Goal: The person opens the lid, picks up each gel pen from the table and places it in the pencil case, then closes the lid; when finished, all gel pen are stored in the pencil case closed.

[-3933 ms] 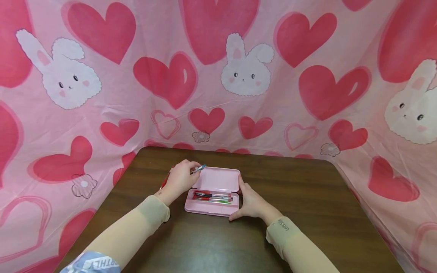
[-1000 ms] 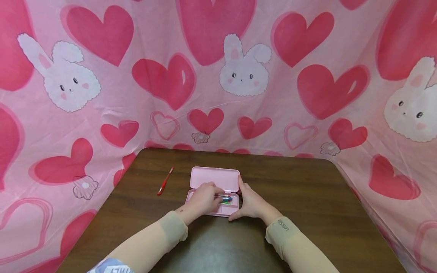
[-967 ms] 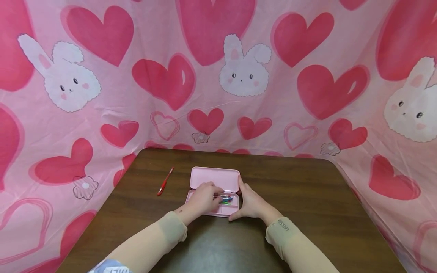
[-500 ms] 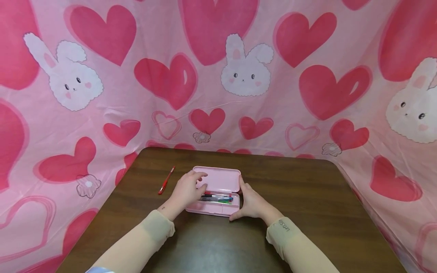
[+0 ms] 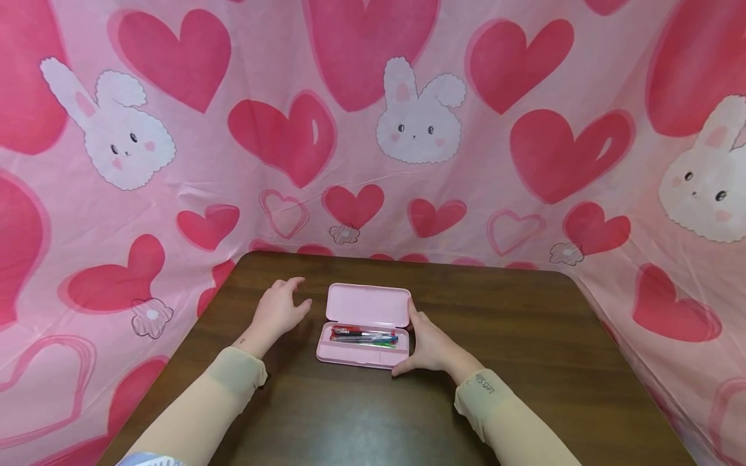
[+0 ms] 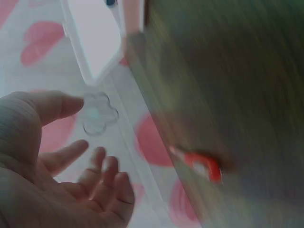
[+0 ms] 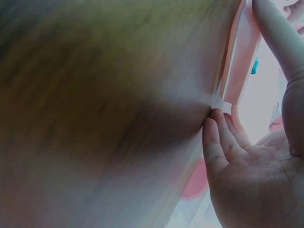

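A pink pencil case lies with its lid raised on the brown table. Several pens with red, black, blue and green parts lie in its rear compartment. Left of the case, my left hand hovers with spread, relaxed fingers and holds nothing. A red pen, blurred in the left wrist view, lies on the table near that hand; the hand hides it in the head view. My right hand rests against the case's right end, its thumb at the front corner and its extended fingers beside the lid.
The wooden table has rounded far corners. A pink cloth printed with hearts and rabbits hangs behind it and along both sides.
A blue-tipped pen, earlier in my left hand, now lies in the case. My left hand has let go and moved left, over the red pen. The right hand stays put.
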